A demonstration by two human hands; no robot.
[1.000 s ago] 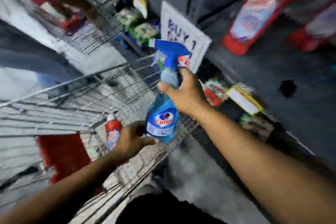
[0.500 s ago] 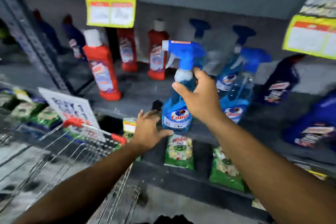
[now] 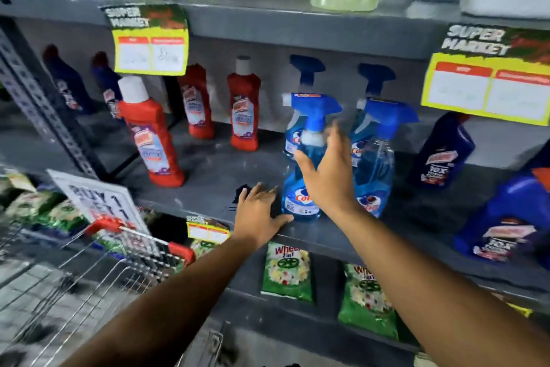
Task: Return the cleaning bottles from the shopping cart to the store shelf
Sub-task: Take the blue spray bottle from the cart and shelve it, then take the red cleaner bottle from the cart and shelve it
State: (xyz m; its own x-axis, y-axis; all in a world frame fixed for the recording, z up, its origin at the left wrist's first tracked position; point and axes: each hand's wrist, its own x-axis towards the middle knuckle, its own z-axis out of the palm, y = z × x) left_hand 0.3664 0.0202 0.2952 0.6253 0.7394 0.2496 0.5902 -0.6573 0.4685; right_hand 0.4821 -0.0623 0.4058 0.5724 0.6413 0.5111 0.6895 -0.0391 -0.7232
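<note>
A blue Colin spray bottle (image 3: 300,203) stands upright near the front edge of the grey middle shelf (image 3: 208,182). My right hand (image 3: 327,176) wraps its neck, thumb in front and fingers behind, under the blue trigger head. My left hand (image 3: 259,215) lies flat on the shelf edge, fingers spread, thumb beside the bottle's base. Right next to it stands another blue spray bottle (image 3: 375,182), with two more behind. The wire shopping cart (image 3: 89,277) with red handle ends is at lower left; its inside is blurred.
Red bottles (image 3: 154,140) stand left on the same shelf, dark blue bottles (image 3: 440,158) right. Yellow price tags (image 3: 151,52) hang from the shelf above. Green detergent packs (image 3: 287,274) fill the shelf below. A "buy 1 get 1" sign (image 3: 101,203) stands by the cart.
The spray bottle went from above the cart up to the shelf and now stands on it. My left hand left the bottle's base and rests on the shelf edge.
</note>
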